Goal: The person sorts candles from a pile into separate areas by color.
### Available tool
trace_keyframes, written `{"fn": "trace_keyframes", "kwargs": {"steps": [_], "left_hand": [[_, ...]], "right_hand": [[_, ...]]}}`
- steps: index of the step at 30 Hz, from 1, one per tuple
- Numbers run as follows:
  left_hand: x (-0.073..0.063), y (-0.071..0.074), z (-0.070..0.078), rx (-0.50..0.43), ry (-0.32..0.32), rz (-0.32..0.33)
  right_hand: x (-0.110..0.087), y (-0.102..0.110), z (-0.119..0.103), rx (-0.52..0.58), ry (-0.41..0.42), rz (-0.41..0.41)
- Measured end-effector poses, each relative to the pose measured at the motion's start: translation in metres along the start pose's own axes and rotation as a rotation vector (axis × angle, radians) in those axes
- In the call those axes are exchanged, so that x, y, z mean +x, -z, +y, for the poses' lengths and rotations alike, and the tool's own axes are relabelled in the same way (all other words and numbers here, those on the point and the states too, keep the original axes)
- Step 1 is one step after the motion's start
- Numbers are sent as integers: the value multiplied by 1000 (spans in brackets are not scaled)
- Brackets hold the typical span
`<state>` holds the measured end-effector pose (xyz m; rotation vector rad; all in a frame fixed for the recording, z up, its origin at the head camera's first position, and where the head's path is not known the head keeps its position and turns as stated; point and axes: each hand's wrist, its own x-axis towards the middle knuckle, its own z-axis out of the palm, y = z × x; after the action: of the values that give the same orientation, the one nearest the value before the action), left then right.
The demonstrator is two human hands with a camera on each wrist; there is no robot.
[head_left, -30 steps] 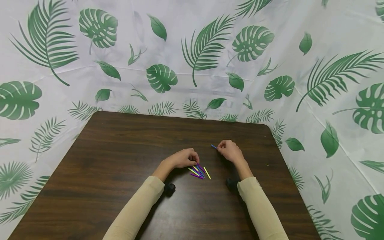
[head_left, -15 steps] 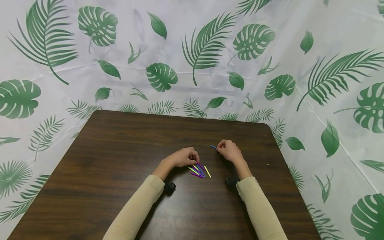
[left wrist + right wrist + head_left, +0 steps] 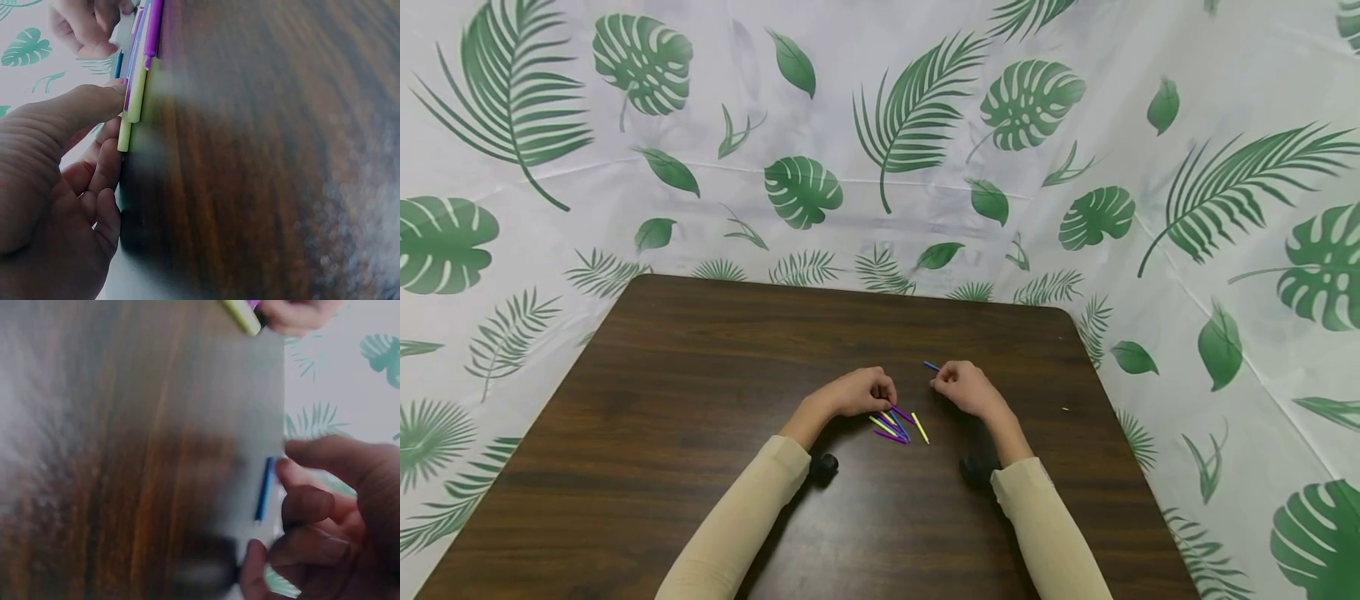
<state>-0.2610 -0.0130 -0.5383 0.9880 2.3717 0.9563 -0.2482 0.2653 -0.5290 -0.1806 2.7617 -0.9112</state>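
White cloth printed with green leaves hangs behind and beside a dark wood-grain table point(image 3: 715, 350), where a person in pale sleeves point(image 3: 748, 512) is working with both hands.

The left hand point(image 3: 853, 393) has its thumb and forefinger bent down at the end of a purple stick point(image 3: 904, 415); from here I can't tell whether they pinch it or merely rest against it. Just on the person's side of those fingertips lies a small pile of sticks point(image 3: 884, 427), yellow, blue and purple, crossing at slight angles. One yellow stick point(image 3: 921, 428) lies at the pile's right edge, between the two hands but closer to the left.

The right hand point(image 3: 967, 388) is loosely curled, its grip free of any stick. A single blue stick point(image 3: 264, 490) lies on the table just beyond its fingers, one end right beside a fingertip; I can't make out whether they touch. Each wrist carries a black device, one by the left cuff point(image 3: 823, 468), the other by the right point(image 3: 976, 472).
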Motion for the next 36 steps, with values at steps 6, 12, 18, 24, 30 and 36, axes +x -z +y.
{"fn": "trace_keyframes", "kwargs": {"steps": [6, 12, 18, 24, 30, 36], "left_hand": [[1, -2, 0, -6, -1, -3], [1, -2, 0, 2, -1, 2], [0, -1, 0, 4, 9, 9], [-1, 2, -1, -12, 2, 2], [0, 7, -6, -47, 10, 16], [4, 11, -5, -67, 65, 77]], "right_hand": [[-18, 1, -13, -5, 59, -259], [-29, 1, -24, 21, 56, -373], [-32, 0, -28, 13, 38, -372], [-33, -1, -31, 24, 12, -381], [-31, -5, -30, 14, 31, -359], [-33, -9, -27, 11, 53, -323]]}}
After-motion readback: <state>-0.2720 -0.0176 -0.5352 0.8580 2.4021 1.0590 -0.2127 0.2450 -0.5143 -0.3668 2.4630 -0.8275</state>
